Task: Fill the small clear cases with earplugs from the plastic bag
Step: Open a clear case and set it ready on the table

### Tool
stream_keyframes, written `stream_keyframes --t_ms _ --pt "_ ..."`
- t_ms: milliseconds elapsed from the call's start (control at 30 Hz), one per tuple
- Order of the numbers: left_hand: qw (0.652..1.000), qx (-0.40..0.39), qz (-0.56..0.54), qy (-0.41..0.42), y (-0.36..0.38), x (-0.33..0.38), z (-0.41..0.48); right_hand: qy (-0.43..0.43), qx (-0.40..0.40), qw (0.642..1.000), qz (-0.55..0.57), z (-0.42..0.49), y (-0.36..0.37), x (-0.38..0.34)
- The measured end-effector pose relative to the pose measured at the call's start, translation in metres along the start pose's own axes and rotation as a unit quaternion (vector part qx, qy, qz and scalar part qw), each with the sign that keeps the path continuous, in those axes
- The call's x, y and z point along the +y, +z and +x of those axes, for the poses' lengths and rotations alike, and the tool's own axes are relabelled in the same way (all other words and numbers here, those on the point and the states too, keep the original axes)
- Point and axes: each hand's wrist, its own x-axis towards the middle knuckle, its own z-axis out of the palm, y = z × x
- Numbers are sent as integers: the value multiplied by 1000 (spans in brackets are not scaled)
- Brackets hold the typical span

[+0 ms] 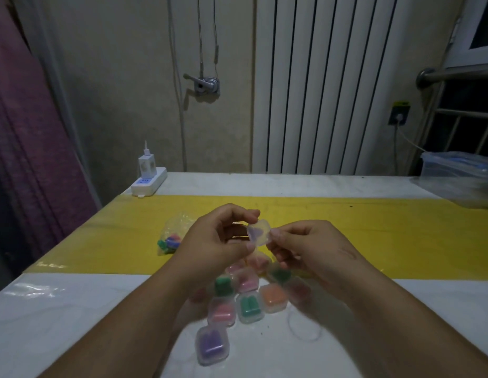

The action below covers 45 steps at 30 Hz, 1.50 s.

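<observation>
Both hands hold one small clear case above the yellow strip of the table. My left hand pinches its left edge between thumb and fingers. My right hand pinches its right edge. A pale purple earplug seems to lie inside the case. The plastic bag with coloured earplugs lies on the yellow strip, left of my left hand. Several clear cases with pink, green, orange and purple earplugs lie on the table beneath my hands.
The table has a white surface with a yellow band across it. A white power strip with a charger sits at the back left corner. A clear lidded box stands at the back right. A radiator lines the wall.
</observation>
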Motion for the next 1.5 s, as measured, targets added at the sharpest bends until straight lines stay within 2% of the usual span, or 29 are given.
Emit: stream_keyframes --t_ms 200,367,467,633,867,1067,1200,1333,1500 --pt "998 -6 56 0 -1 1 -1 -17 19 999 -31 2 -1 2" --pt "996 36 76 15 -2 1 1 -6 28 999 39 2 1 0" --pt "995 59 82 14 -3 -2 3 10 -5 998 68 -2 3 2" --pt "993 51 104 25 2 -3 1 -29 -28 999 -8 0 5 7" --pt "985 66 150 55 7 -4 0 -92 31 991 -91 4 12 10" --pt "984 54 165 40 13 -4 0 -77 76 988 -112 6 14 11" --pt "990 39 136 25 19 -1 0 -60 94 988 -107 6 12 10" --pt "995 58 83 -20 19 3 2 -55 114 983 -136 10 10 13" --pt "994 75 -31 -75 10 10 0 -33 71 993 -87 13 6 12"
